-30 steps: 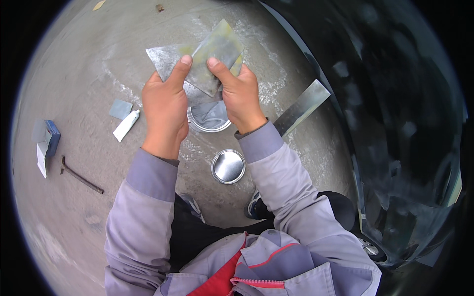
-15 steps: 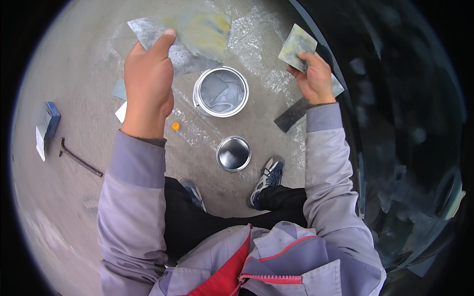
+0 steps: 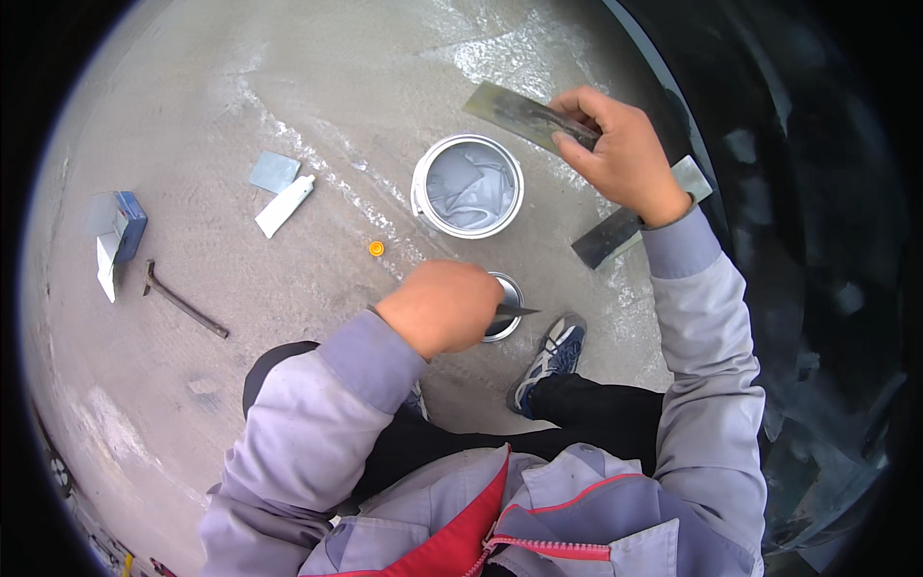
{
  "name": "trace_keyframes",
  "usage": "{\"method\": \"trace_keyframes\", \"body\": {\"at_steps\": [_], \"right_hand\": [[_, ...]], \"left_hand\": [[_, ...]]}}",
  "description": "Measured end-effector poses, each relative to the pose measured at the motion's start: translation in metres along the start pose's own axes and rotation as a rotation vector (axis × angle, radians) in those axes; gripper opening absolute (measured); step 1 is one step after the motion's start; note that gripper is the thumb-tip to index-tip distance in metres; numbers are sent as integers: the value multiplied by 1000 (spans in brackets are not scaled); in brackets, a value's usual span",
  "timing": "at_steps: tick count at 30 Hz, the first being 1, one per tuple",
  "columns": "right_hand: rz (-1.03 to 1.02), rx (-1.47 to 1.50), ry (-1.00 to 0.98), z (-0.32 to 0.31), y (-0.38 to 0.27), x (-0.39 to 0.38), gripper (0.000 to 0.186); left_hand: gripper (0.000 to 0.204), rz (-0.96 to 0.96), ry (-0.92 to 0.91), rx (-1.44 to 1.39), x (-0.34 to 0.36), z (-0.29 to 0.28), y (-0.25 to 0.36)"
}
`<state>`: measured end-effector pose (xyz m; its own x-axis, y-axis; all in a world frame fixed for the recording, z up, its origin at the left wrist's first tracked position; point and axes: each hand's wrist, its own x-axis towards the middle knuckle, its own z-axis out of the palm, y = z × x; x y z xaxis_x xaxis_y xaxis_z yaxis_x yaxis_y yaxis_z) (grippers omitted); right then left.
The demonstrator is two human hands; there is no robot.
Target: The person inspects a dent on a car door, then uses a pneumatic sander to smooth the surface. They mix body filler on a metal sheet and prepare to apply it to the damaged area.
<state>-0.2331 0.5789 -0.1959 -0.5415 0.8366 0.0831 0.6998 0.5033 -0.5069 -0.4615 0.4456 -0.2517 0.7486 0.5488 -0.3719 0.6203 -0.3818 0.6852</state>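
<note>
My left hand (image 3: pixel 447 303) is a closed fist low in front of me, above the round metal lid (image 3: pixel 506 332). Out of it sticks the dark tip of a thin plate (image 3: pixel 517 311), seen almost edge-on; the rest is hidden by the hand. Farther off to the right, my right hand (image 3: pixel 620 144) pinches a flat putty spreader (image 3: pixel 519 111), stained yellow-green, between thumb and fingers. Just below that spreader stands an uncovered can (image 3: pixel 420 188) with grey putty (image 3: pixel 471 188) in it.
On the concrete floor lie a white tube (image 3: pixel 286 207), a blue-grey sheet (image 3: pixel 275 171), an orange cap (image 3: pixel 376 248), a hammer (image 3: pixel 185 300) and an opened blue box (image 3: pixel 127 226). Another dark spreader (image 3: pixel 606 231) lies at right, beside a dark car body (image 3: pixel 798 221).
My left hand has come down and toward me, turning its plate from face-on to edge-on. My right hand has moved slightly nearer, and its spreader has tilted and swung left.
</note>
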Motion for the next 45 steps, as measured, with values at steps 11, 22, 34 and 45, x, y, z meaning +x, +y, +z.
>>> {"method": "trace_keyframes", "body": {"at_steps": [11,22,34,45], "right_hand": [[-436,-259,-133,74,16,-5,9],[-771,-270,-123,111,33,9,9],[-717,-364,-533,148,27,19,16],[-247,-456,-1062,155,0,49,27]], "left_hand": [[10,39,78,115,23,27,-9],[10,-6,112,100,33,34,-16],[22,-106,-97,89,39,17,-8],[14,-78,20,71,36,23,-14]]}}
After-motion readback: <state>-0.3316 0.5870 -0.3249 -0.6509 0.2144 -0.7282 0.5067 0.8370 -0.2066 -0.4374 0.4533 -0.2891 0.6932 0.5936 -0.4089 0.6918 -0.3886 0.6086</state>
